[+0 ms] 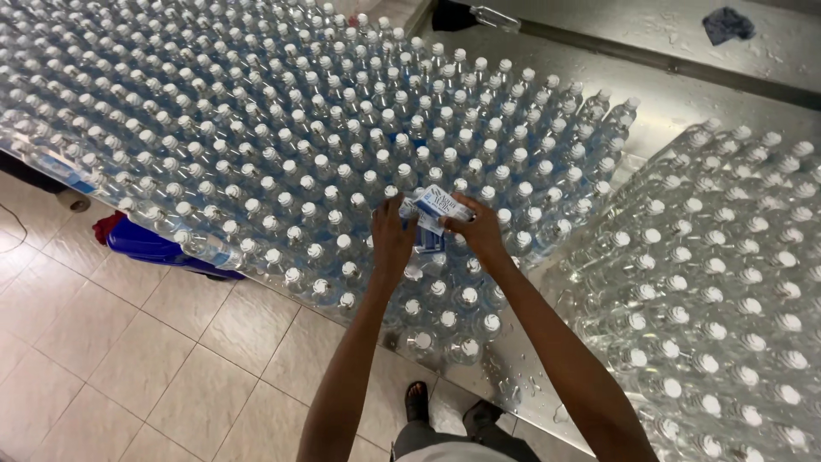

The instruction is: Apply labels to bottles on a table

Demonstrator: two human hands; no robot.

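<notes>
My left hand [391,242] and my right hand [481,231] meet over a crowd of clear plastic water bottles [282,154] with white caps. Between them they hold a blue and white label sleeve [434,208] just above the cap of one bottle near the table's front edge. The left fingers pinch the sleeve's left side, the right fingers its right end. The bottle under the sleeve is mostly hidden by my hands.
The bottles stand on a wet steel table [658,103]. A second block of capped bottles [727,282] fills the right side. A blue tub [150,244] and a red cloth [107,227] lie on the tiled floor [128,359] under the table edge. My sandalled foot [416,400] shows below.
</notes>
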